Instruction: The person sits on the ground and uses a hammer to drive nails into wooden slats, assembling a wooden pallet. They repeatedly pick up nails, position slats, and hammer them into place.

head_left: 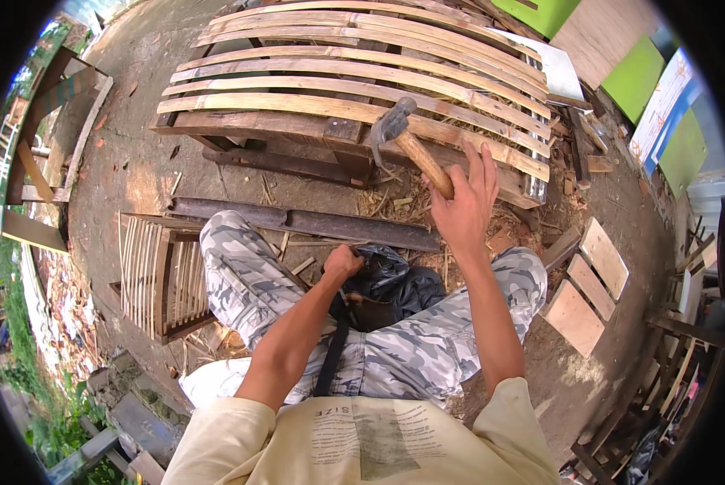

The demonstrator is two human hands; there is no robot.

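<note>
So, right hand (462, 206): gripping the hammer (411, 144) handle, head raised beyond it
left hand (342, 262): clenched inside the dark bag (386, 283)

Dirt ground (136, 174) bears a slatted frame (354, 89); boards (589, 291); wood shavings (395, 198).

Person seated, camouflage trousers (427, 339), looking down over knees. Right hand (462, 202) raised, gripping the wooden handle of a hammer (403, 137); metal head sits over the near edge of a slatted wooden frame (354, 77) lying on the dirt ground (136, 162). Left hand (342, 263) closed, reaching into a dark bag (391, 283) between the thighs. Dark metal bar (298, 218) lies just beyond the knees. Smaller slatted crate (160, 275) beside the left leg; loose boards (589, 283) to the right.
</note>
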